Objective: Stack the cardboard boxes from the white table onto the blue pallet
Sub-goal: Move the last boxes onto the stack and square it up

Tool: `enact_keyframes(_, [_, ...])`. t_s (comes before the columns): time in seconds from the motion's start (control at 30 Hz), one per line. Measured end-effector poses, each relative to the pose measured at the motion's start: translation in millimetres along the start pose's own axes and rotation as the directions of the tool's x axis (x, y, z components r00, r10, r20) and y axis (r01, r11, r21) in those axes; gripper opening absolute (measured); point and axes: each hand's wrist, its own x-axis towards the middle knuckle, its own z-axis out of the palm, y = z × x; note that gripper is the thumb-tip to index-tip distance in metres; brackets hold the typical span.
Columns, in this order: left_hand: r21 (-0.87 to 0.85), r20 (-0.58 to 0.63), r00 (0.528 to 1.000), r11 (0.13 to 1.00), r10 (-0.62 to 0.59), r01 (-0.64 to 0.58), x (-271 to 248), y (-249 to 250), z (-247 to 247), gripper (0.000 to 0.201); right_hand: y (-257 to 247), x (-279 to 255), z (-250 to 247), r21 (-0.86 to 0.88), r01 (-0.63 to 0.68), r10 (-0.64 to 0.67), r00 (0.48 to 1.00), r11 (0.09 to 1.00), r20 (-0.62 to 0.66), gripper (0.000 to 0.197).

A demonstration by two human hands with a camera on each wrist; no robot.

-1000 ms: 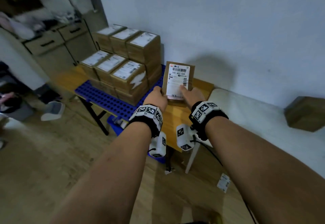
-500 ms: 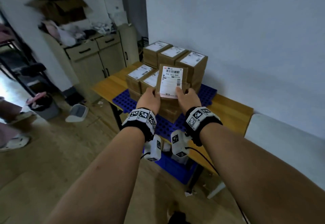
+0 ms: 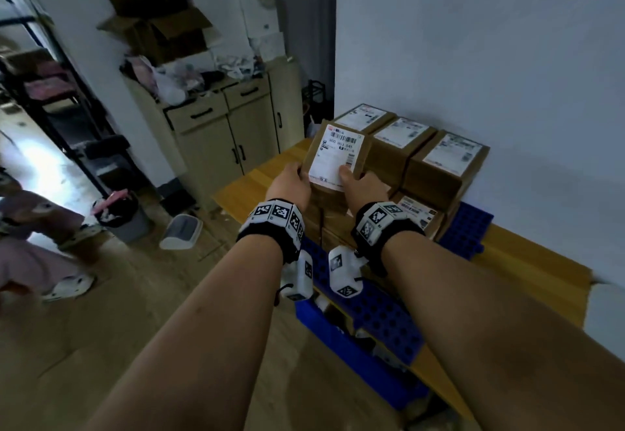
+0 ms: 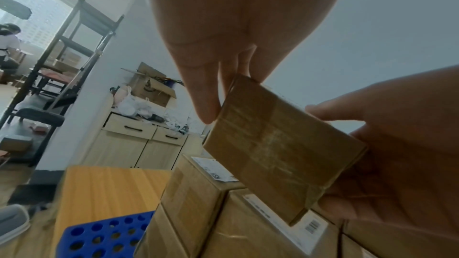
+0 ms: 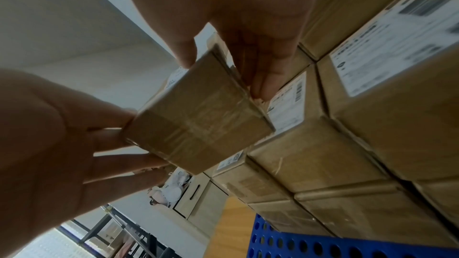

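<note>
I hold a small cardboard box [image 3: 336,159] with a white shipping label between both hands. My left hand [image 3: 291,183] grips its left side and my right hand [image 3: 359,184] grips its right side, thumb on the label. The box hangs tilted just above the front left of the stacked boxes [image 3: 436,156] on the blue pallet [image 3: 468,231]. From the left wrist, the box's taped underside [image 4: 280,144] hovers over labelled boxes [image 4: 198,189]. The right wrist view has the same box [image 5: 196,123] beside the stack [image 5: 372,105].
The pallet lies on a wooden table [image 3: 527,268] against the wall. A beige cabinet [image 3: 230,139] with clutter stands behind it, a bin [image 3: 125,220] and a white object [image 3: 181,231] sit on the floor, a black rack [image 3: 50,92] at left. A white table corner [image 3: 608,308] shows far right.
Both hands have carried the box leftward from beside the white table to over the stack on the pallet. The grip on the box is unchanged.
</note>
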Motion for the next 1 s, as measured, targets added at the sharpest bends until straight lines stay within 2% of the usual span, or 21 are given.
enact_keyframes(0.17, [-0.038,0.035,0.999,0.999,-0.017,0.018,43,-14,-4,0.032,-15,22,20,-0.073,-0.021,0.02,1.0,0.997,-0.018,0.055])
enact_keyframes(0.3, [-0.041,0.098,0.995,0.999,0.022,-0.018,79,-23,-8,0.036,-27,41,41,-0.139,-0.063,0.055,0.996,0.988,-0.067,0.054])
enact_keyframes(0.53, [-0.062,0.272,0.957,0.994,0.103,-0.09,135,-44,-15,0.036,-36,56,83,-0.058,-0.19,0.171,0.956,0.98,-0.237,0.056])
enact_keyframes(0.83, [-0.142,0.378,0.91,0.982,0.172,-0.126,159,-57,-18,0.036,-40,56,104,0.069,-0.232,0.24,0.894,0.97,-0.379,0.052])
enact_keyframes(1.0, [-0.164,0.455,0.881,0.985,0.127,-0.057,157,-66,-13,0.054,-36,53,108,0.083,-0.278,0.289,0.88,0.957,-0.377,0.071])
